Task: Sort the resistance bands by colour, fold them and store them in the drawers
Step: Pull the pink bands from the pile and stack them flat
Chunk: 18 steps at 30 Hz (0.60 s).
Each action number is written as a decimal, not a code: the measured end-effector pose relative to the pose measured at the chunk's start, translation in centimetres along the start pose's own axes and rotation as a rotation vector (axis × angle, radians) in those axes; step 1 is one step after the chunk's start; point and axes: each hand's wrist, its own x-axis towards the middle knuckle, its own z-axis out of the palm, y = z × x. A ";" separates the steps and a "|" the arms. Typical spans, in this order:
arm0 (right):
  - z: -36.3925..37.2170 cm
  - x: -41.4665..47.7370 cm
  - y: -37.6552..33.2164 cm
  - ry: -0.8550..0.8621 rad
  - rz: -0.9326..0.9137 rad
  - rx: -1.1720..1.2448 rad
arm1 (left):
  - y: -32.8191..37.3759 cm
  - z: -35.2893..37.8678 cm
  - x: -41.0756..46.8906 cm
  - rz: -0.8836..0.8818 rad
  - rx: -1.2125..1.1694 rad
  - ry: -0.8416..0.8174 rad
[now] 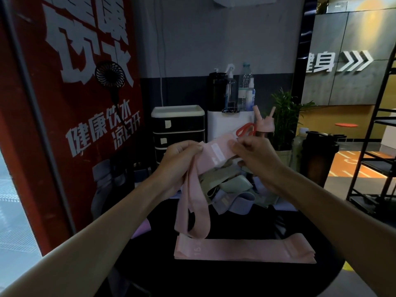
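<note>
Pink band [216, 151] held above the bench [246, 224]. Left hand [182, 154] grips one end and right hand [255, 154] pinches the other, with slack loops hanging below. Looks light, soft and limp; best taken at the flat ends. Second pink band [235, 250] lies flat, nearer. A green and lilac pile [231, 185] sits before the drawers [177, 129], with bottles [244, 86] just beside.
</note>
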 end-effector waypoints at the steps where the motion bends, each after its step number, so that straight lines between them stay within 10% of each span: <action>1: -0.2 0.0 -0.5 0.015 -0.041 -0.029 | -0.3 -0.2 -0.1 -0.001 0.028 -0.005; 18: 0.0 1.8 -4.3 0.073 -0.215 0.034 | -1.2 3.1 -0.7 0.087 -0.020 -0.180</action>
